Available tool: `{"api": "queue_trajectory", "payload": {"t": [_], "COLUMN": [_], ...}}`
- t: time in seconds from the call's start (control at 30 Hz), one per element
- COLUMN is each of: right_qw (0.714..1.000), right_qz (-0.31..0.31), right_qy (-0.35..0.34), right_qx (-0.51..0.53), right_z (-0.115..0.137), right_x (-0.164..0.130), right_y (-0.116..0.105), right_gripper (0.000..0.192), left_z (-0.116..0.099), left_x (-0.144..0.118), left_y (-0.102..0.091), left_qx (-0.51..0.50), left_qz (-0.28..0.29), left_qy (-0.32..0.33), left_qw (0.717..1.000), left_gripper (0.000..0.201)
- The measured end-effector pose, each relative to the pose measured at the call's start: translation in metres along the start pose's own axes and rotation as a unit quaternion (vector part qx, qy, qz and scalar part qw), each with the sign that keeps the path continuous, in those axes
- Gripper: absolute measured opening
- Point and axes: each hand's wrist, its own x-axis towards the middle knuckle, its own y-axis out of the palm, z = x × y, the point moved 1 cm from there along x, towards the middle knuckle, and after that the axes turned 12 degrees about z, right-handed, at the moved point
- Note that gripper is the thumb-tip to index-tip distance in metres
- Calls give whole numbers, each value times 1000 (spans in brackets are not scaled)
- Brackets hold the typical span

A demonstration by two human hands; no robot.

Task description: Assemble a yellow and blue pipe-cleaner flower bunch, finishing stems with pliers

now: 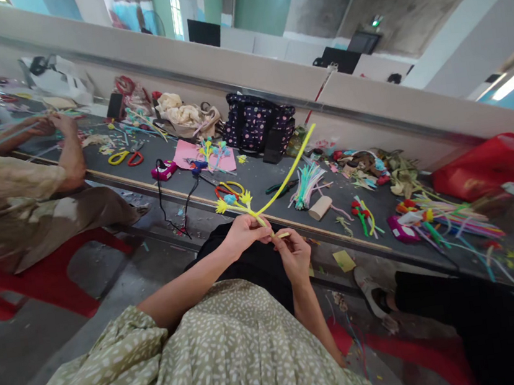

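Note:
In front of my lap, my left hand (246, 235) pinches a pipe-cleaner flower stem. Small yellow pipe-cleaner flowers (221, 206) branch off to its left, and a long yellow pipe cleaner (292, 168) sticks up to the right. My right hand (294, 253) is closed just beside the left, its fingertips at the lower end of the same stem. A short pale yellow end (283, 235) pokes out above the right fingers; whether it is part of the stem, I cannot tell. Behind the flowers lie orange-and-yellow-handled scissors (237, 187).
Across the dark table (254, 171) lie black-handled pliers (281, 187), a bundle of pipe cleaners (307, 183), a glue gun (197, 165), a pink sheet (182, 155) and a dotted bag (257, 120). A co-worker's hands (54, 123) work at left; another person (477, 309) sits at right.

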Motion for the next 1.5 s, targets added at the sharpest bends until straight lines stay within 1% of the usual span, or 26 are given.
{"api": "queue_trajectory", "payload": {"t": [0.1, 0.2, 0.27, 0.4, 0.5, 0.6, 0.83, 1.07, 1.27, 1.5], "right_qw": [999, 998, 998, 999, 1000, 999, 1000, 1000, 998, 996], "right_qz": [31, 38, 33, 26, -1, -22, -7, -1, -21, -48], "right_qy": [10, 18, 23, 27, 21, 22, 22, 20, 12, -8], "right_qx": [-24, -42, -41, -3, 22, 32, 0, -3, 56, 73], "right_z": [-2, -3, -4, -4, -3, -2, 1, 3, 5, 5], "right_x": [0, -1, -2, -3, -4, -3, -2, -1, 0, -2], "right_y": [-5, -8, -9, -8, -8, -7, -5, -3, 3, 7], "right_gripper": [18, 18, 17, 15, 13, 13, 15, 12, 10, 8], "left_z": [-2, -2, 0, 1, 0, -2, -5, -6, -5, -3], "left_x": [1, 1, 1, 1, 1, 1, 1, 1, 0, -1], "left_y": [-3, -3, -3, -5, -7, -6, -2, 0, 2, 3], "left_qx": [44, 68, 66, 31, 11, 9, 24, 44, 17, -11], "left_qz": [11, 14, 3, -22, -26, -22, -9, 0, -7, -10], "left_qy": [-5, -9, -7, -9, -17, -16, -8, 4, 10, 21], "left_qw": [999, 998, 998, 999, 999, 1000, 1000, 999, 1000, 1000], "left_gripper": [22, 19, 18, 22, 27, 28, 26, 25, 27, 27]}}
